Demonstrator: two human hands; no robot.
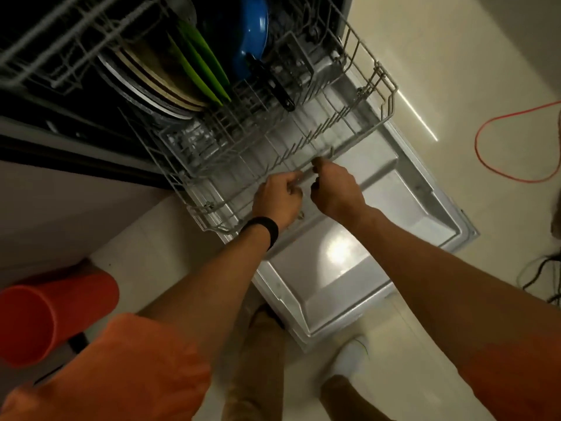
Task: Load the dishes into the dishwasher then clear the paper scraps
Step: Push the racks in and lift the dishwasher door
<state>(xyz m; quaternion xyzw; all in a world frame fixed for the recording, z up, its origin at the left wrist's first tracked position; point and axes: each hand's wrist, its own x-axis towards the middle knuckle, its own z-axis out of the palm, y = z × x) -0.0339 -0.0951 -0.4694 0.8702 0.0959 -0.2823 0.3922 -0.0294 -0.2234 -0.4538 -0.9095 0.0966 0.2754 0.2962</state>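
The dishwasher's lower rack point(376, 86) of grey wire is partly out over the open door point(403, 208). My left hand point(277, 199) and my right hand point(335, 189) both grip the rack's front rail, side by side, fingers curled round the wire. At the rack's back stand several plates point(158, 83), two green plates point(206, 68) and a blue pan point(253, 34) with a black handle. The front half of the rack holds nothing. The upper rack point(45, 34) shows at the top left.
An orange cylindrical bin point(45, 317) stands on the floor at the left. An orange cable point(491, 147) loops on the pale floor at the right, with dark cables point(543, 275) below it. My feet are at the door's near edge.
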